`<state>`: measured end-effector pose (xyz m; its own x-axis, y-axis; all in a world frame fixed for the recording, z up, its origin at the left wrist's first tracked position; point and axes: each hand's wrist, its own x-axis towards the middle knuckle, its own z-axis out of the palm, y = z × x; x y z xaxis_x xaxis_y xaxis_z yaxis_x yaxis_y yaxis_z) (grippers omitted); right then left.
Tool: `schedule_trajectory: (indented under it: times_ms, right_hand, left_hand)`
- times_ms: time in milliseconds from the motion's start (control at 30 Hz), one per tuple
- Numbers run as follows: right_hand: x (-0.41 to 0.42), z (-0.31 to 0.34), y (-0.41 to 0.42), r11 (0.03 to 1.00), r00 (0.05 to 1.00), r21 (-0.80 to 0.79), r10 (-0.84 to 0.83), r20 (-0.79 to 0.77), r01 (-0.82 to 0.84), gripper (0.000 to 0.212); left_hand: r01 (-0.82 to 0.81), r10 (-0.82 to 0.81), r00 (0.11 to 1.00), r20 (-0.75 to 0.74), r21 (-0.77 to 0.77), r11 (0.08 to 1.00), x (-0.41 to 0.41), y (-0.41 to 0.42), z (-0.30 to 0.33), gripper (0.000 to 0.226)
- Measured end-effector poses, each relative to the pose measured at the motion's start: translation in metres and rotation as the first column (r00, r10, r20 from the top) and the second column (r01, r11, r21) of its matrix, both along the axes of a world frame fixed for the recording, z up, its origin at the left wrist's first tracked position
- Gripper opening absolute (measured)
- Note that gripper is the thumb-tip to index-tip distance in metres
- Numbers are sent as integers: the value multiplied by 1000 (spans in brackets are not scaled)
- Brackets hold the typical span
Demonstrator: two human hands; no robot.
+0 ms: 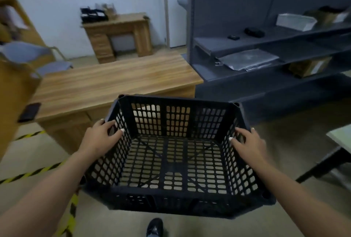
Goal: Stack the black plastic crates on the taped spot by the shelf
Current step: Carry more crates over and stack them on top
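An empty black plastic crate point(174, 162) with lattice walls is held off the floor in front of me, open side up. My left hand point(102, 136) grips its left rim, thumb curled over the edge into the crate. My right hand point(248, 145) grips the right rim the same way. Yellow-and-black striped tape point(34, 172) runs across the floor at lower left, with another strip point(71, 215) under the crate's near left corner. The grey metal shelf point(266, 61) stands to the right, beyond the crate.
A wooden desk point(114, 80) stands straight ahead with a black phone point(30, 112) at its left edge. A smaller wooden desk point(119, 35) sits against the far wall. A grey chair point(38, 56) is at left. A table corner point(340, 138) juts in at right. My shoe point(154, 227) shows below.
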<state>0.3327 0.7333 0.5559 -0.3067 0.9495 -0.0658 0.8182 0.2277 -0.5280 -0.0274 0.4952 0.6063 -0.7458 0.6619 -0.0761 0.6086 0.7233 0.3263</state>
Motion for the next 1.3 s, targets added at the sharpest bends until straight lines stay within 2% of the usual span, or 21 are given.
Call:
schedule_trajectory:
  times_ms: [100, 267, 467, 667, 800, 1033, 1300]
  right_hand:
    - [-11, 21, -17, 998, 998, 21, 62, -14, -61, 51]
    - [-33, 42, -62, 979, 978, 19, 205, -40, -205, 50]
    - [-65, 61, -136, 930, 930, 3, 367, -27, -367, 50]
    - [-102, 88, -222, 867, 867, 44, 498, -21, -497, 57]
    - [-122, 112, -293, 803, 806, 105, 592, -26, -586, 60]
    - [-154, 158, -421, 739, 736, 201, 669, -101, -643, 59]
    - [-190, 174, -549, 687, 665, 227, 726, -173, -691, 56]
  left_hand:
    - [-101, 103, 994, -42, 42, 994, 17, -51, 25, 64]
    - [-250, 255, 967, -11, 160, 955, 38, -140, 52, 60]
    - [-387, 393, 920, -5, 161, 908, 55, -251, 72, 61]
    - [-509, 535, 836, -122, 191, 839, 70, -366, 90, 69]
    - [-552, 587, 797, -144, 222, 804, 79, -448, 110, 72]
    - [-607, 660, 726, -193, 271, 747, 91, -590, 155, 73]
    - [-661, 727, 644, -239, 305, 686, 85, -727, 168, 75]
